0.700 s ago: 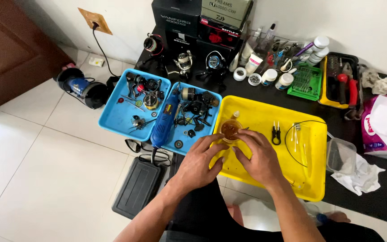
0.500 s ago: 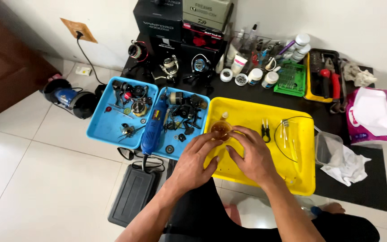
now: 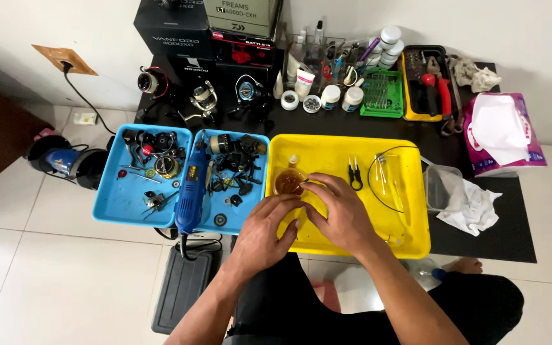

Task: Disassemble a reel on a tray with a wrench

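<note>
While my left hand and right hand pinch together over something too small to make out, I judge the small open cup of amber liquid beside them in the yellow plastic tray light and spillable, best gripped by its sides.

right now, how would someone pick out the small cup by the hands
Find the yellow tray in the middle. The cup sits in its upper left corner, just beyond the fingertips of both hands. It is the only round clear container there, holding brown liquid.

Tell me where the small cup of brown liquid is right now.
The small cup of brown liquid sits at the left end of the yellow tray, beyond the left hand.
</note>
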